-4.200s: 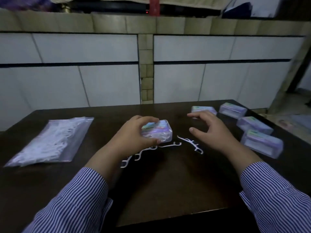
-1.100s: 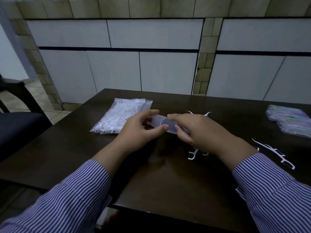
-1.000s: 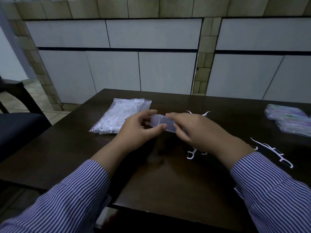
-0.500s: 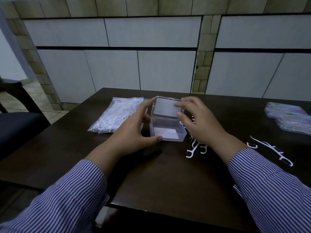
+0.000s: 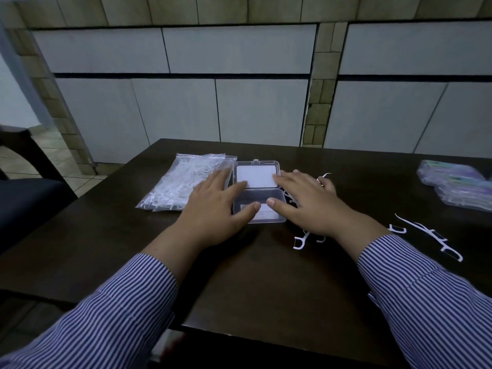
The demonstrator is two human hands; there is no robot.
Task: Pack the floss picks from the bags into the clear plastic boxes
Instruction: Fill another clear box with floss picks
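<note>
A clear plastic box [image 5: 259,194] lies open on the dark table [image 5: 253,283], its lid folded flat toward the far side. No floss picks show inside it. My left hand [image 5: 215,206] rests flat at the box's left side, thumb on the front rim. My right hand [image 5: 306,202] lies flat at its right side, fingers straight, thumb touching the rim. A clear bag of white floss picks [image 5: 186,181] sits just left of the box. Loose floss picks [image 5: 300,239] lie under and beside my right hand.
More loose picks [image 5: 428,235] lie at the right of the table. Several closed boxes with coloured labels [image 5: 452,186] are stacked at the far right edge. A dark chair [image 5: 24,198] stands left of the table. A tiled wall runs behind.
The box was held closed between both hands, then its lid swung up and now lies fully flat. Both hands have let go and spread flat beside the box.
</note>
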